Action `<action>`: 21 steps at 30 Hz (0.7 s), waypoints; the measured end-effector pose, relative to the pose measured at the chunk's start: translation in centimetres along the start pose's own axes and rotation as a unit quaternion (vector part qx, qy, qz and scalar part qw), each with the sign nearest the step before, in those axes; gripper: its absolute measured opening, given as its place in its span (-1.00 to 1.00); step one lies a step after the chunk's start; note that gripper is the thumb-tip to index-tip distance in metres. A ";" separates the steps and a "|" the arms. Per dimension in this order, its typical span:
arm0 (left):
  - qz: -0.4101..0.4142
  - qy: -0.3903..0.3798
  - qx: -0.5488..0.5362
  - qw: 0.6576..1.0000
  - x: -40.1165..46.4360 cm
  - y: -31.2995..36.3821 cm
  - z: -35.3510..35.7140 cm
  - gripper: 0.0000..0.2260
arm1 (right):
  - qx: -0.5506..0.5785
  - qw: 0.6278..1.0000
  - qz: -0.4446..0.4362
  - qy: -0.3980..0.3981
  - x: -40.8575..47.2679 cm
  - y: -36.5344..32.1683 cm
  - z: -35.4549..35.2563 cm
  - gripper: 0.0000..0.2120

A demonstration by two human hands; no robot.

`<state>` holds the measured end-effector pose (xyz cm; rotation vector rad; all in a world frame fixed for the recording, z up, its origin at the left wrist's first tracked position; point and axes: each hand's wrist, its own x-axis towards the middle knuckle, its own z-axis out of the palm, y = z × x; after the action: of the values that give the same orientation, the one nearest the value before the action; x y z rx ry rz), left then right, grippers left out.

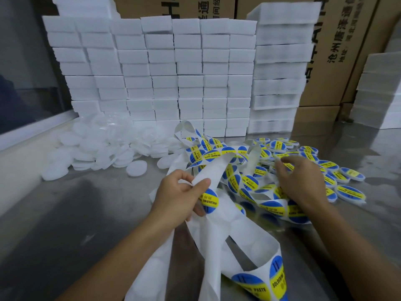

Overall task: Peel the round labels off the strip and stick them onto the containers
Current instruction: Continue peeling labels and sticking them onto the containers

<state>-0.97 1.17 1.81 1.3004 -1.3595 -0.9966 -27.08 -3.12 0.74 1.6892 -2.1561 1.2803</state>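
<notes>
White foam blocks (165,68) stacked across upper frame, cardboard boxes (338,51) behind. Steel worktop (76,213) carries everything. Pile of unlabelled white containers (104,146) at mid left; labelled ones (338,177) at mid right, closed, contents not visible. Label strip (219,233) tangles through centre to bottom. Step looks like sticking: left hand (180,198) grips the strip, thumb by a round label (209,200); right hand (301,181) reaches down on the labelled heap, grip state unclear. Next: probably peel that label, fetch a blank container.
</notes>
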 end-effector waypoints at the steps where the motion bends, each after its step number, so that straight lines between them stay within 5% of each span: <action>1: 0.011 0.020 -0.007 1.000 0.1 0.0 -0.1 -0.73 | 0.044 0.998 -0.024 0.023 -0.3 -0.7 -0.4 -0.75; 4: 0.044 0.067 -0.041 0.996 0.5 -0.3 -0.4 -0.75 | 0.215 0.972 -0.097 0.010 -2.1 -4.1 -1.7 -0.80; 8: 0.084 0.109 -0.034 0.990 0.9 -0.7 -0.5 -0.73 | 0.378 0.895 -0.106 -0.213 -5.5 -8.3 -1.3 -0.96; 13: 0.111 0.113 -0.030 0.987 0.9 -0.6 -0.4 -0.72 | 0.453 0.806 -0.109 -0.366 -7.1 -9.5 -0.2 -0.78; 21: 0.049 0.057 -0.144 0.987 0.8 -0.2 -0.5 -0.83 | 0.401 0.858 -0.084 -0.310 -7.3 -9.7 0.0 -0.68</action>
<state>-0.43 0.40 1.81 1.0462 -1.1336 -0.9938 -16.22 2.12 1.91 2.8755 -1.7109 1.9515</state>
